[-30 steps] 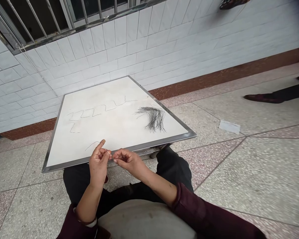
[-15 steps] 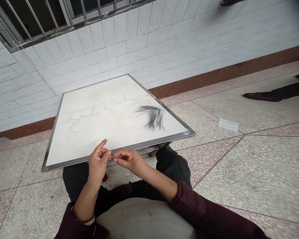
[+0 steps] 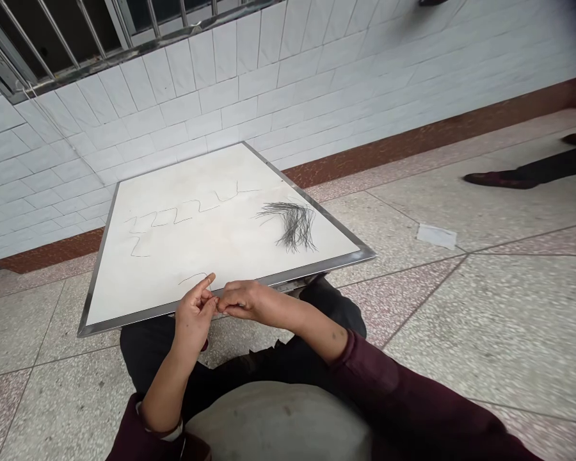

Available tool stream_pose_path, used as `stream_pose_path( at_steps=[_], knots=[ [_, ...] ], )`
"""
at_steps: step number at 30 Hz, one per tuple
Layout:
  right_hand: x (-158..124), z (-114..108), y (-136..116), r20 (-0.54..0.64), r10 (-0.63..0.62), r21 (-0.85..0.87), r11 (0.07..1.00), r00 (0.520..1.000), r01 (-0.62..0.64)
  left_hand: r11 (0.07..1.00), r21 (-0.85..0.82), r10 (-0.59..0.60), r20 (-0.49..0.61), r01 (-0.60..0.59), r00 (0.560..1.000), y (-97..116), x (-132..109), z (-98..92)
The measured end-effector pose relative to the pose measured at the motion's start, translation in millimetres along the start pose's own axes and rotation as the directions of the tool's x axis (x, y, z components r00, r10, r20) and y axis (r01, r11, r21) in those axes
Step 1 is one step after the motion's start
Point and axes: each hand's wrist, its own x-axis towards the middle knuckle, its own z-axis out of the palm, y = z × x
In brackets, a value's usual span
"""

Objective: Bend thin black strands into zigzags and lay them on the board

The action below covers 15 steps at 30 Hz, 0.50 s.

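Observation:
A white board with a metal rim (image 3: 230, 291) rests across my lap. On its right part lies a loose bundle of thin dark strands (image 3: 292, 222). A row of bent zigzag strands (image 3: 182, 214) lies across its middle. My left hand (image 3: 195, 312) and my right hand (image 3: 242, 300) meet at the board's near edge, fingertips pinched together on one thin dark strand (image 3: 194, 278) whose curved end lies on the board.
A white tiled wall (image 3: 278, 83) with a brown skirting stands behind the board. A barred window (image 3: 77, 32) is at the upper left. Another person's dark shoe and leg (image 3: 509, 178) are at the right. A white paper scrap (image 3: 436, 235) lies on the stone floor.
My right hand has moved left until its fingertips touch the left hand's. The strand's curved end has shifted slightly right on the board.

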Motion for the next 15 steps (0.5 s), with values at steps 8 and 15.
stream_pose_path(
  at_steps=[8, 15],
  knots=[
    [-5.6, 8.0, 7.1, -0.100, -0.026, -0.098, 0.995, 0.995, 0.016, 0.997, -0.079, -0.002, -0.012, 0.001, 1.000, -3.8, 1.3, 1.6],
    [-8.9, 5.2, 5.5, -0.080, -0.120, -0.215, 0.971, 0.989, 0.101, 0.989, -0.146, -0.029, -0.016, 0.027, 0.999, -7.4, -0.3, 3.8]
  ],
)
